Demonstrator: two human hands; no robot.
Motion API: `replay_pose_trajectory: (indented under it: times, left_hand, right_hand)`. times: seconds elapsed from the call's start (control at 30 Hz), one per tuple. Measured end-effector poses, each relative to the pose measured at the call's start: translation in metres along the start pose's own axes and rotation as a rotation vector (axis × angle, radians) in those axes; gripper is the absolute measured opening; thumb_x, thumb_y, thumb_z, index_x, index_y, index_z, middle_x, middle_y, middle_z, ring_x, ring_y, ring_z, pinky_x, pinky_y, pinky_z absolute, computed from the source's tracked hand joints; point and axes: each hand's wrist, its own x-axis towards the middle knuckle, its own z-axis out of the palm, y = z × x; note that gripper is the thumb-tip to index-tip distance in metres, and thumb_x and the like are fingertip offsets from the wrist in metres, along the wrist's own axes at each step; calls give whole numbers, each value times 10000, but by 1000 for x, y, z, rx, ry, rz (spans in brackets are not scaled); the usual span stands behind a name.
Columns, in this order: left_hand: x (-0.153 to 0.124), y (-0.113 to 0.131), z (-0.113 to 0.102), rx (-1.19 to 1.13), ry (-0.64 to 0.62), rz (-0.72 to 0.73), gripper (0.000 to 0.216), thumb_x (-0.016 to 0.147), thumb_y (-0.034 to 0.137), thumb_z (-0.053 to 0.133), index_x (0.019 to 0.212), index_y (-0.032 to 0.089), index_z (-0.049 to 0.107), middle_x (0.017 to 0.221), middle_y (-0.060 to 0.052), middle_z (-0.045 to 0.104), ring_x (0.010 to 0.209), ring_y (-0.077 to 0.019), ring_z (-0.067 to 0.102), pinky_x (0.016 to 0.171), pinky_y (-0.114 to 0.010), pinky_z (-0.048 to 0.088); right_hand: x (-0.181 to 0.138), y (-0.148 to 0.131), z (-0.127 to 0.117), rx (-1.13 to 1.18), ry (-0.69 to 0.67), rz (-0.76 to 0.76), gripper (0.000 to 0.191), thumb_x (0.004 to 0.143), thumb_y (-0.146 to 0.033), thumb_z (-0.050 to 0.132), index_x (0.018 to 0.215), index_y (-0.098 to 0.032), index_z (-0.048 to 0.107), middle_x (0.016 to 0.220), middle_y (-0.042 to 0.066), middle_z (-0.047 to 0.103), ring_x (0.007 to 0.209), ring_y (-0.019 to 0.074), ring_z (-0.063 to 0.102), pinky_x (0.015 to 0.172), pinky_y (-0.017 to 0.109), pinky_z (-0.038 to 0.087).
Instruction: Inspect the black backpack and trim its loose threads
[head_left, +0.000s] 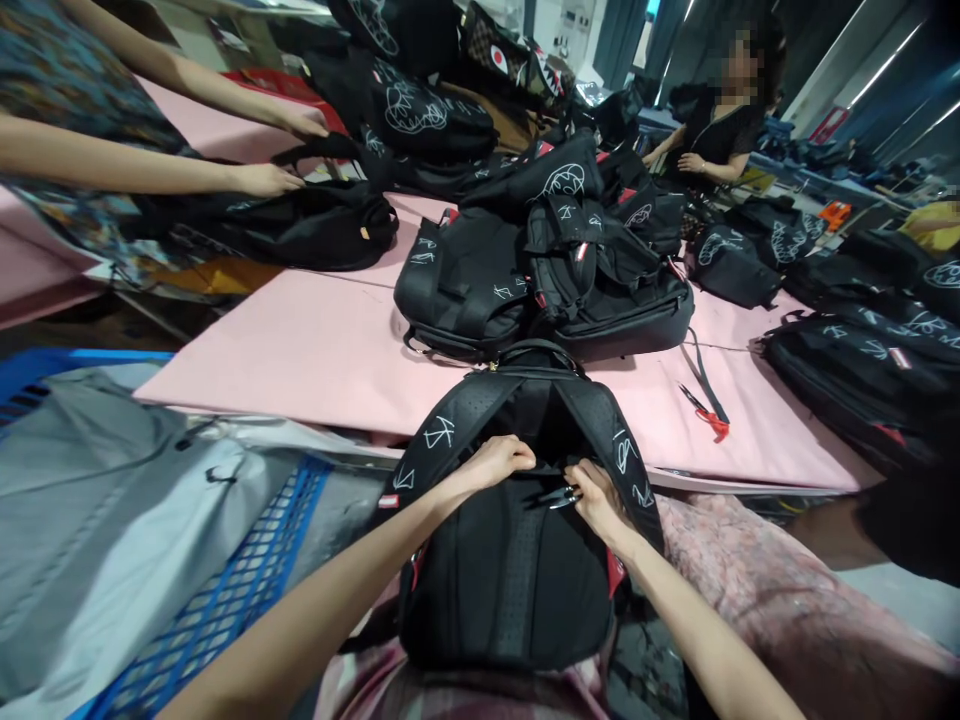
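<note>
A black backpack [517, 580] with white scribbled marks on its straps rests against the table edge and over my lap, its padded back facing me. With closed fingers, my left hand [499, 462] grips the backpack's back panel near the top, between the two shoulder straps. My right hand [596, 492] is closed around a small pair of thread snips [559, 496], whose blades point left over the back panel. The right fingertips also reach the panel's upper edge, close beside the left hand. What lies under the fingertips is hidden.
More black backpacks [465, 280] are heaped on the pink table [300, 340]. Red-handled snips [709, 418] lie to the right. At left, a blue plastic basket [225, 590] holds grey fabric. A co-worker's hands [274, 180] handle another black bag [315, 230]; another person [720, 130] stands behind.
</note>
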Motion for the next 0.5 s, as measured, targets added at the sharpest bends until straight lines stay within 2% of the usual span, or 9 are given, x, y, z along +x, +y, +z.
replay_pose_trajectory:
  times: [0.1, 0.27, 0.37, 0.43, 0.5]
  left_hand:
    - [3, -1, -1, -18, -34, 13, 149, 727, 268, 567, 792, 227, 695, 853, 18, 673, 825, -141, 611, 725, -200, 407]
    - [10, 2, -1, 8, -57, -38, 128, 721, 272, 566, 699, 207, 674, 684, 4, 667, 737, -174, 622, 626, -225, 399]
    - [6, 6, -1, 56, -15, -43, 178, 774, 257, 492, 729, 186, 649, 729, -39, 668, 749, -207, 620, 638, -261, 396]
    - [1, 8, 1, 90, 28, -44, 217, 818, 243, 425, 787, 171, 628, 810, -70, 669, 789, -226, 616, 659, -285, 396]
    - [-5, 10, 4, 117, 69, -47, 230, 846, 229, 381, 829, 161, 600, 875, -88, 657, 820, -228, 609, 673, -293, 393]
  right_hand:
    - [3, 0, 0, -19, 19, -27, 247, 825, -112, 363, 794, -206, 590, 736, 7, 541, 719, 134, 508, 662, 231, 329]
    - [13, 2, -6, 24, 26, -37, 220, 818, -111, 394, 826, -201, 595, 727, -7, 562, 667, 110, 526, 605, 213, 324]
    - [22, 0, -17, 43, -21, 10, 182, 819, -150, 433, 848, -210, 603, 760, -11, 600, 676, 112, 559, 590, 213, 340]
    - [28, -4, -26, 54, -55, 80, 177, 793, -227, 521, 954, -217, 595, 835, 0, 636, 741, 137, 595, 621, 222, 378]
    - [34, -11, -35, 51, -96, 141, 370, 747, -327, 605, 1092, -210, 543, 914, 25, 653, 818, 173, 613, 670, 245, 413]
